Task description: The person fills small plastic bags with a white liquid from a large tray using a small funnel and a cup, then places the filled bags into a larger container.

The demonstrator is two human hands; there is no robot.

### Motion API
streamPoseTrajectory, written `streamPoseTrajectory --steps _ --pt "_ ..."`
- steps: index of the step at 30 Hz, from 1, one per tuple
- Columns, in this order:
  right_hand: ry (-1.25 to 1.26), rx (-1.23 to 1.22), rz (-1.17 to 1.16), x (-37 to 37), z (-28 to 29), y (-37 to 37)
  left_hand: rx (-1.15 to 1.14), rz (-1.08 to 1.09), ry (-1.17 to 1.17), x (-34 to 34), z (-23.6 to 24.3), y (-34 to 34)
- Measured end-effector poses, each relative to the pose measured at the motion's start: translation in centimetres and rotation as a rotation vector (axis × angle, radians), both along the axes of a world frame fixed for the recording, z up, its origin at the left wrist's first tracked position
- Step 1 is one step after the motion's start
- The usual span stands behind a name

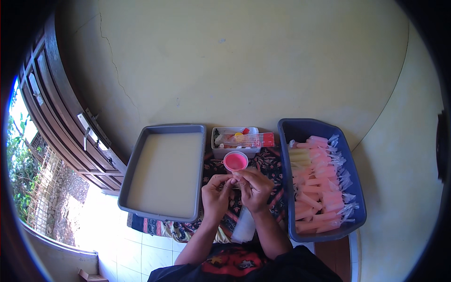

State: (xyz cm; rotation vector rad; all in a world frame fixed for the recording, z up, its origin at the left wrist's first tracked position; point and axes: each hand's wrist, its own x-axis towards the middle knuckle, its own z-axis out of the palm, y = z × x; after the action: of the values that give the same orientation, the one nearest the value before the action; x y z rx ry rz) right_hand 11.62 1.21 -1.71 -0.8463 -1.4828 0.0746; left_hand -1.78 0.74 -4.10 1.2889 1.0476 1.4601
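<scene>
My left hand [216, 196] and my right hand [255, 189] meet over the middle of the cloth-covered table, fingertips pinched together. Whatever lies between the fingers is too small to make out. Just beyond the fingertips is a round, pink-inside vessel [236, 161] with a pale rim; its lower part is hidden by my hands. A strip of clear plastic [244, 226] lies beneath my right wrist, reaching toward the table's near edge.
At the left stands a grey tub [201, 155] of cloudy whitish liquid. A dark blue-grey tub [357, 197] at the right holds many tied plastic tubes, mostly pink, some pale yellow. A small white box [221, 152] of packets sits against the wall. An open wooden door [66, 94] is far left.
</scene>
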Motion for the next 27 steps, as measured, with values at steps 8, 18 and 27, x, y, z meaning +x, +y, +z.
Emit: streamPoseTrajectory --steps 8,18,27 --pt "0.006 -0.006 -0.007 0.4 -0.1 -0.3 -0.012 -0.031 -0.025 0.3 0.1 -0.7" --pt "0.006 -0.033 0.014 0.6 1.5 0.3 0.286 0.205 0.381 0.8 0.9 -0.4" --pt "0.016 0.04 -0.066 1.3 2.8 1.0 0.379 0.26 0.411 0.7 0.2 -0.8"
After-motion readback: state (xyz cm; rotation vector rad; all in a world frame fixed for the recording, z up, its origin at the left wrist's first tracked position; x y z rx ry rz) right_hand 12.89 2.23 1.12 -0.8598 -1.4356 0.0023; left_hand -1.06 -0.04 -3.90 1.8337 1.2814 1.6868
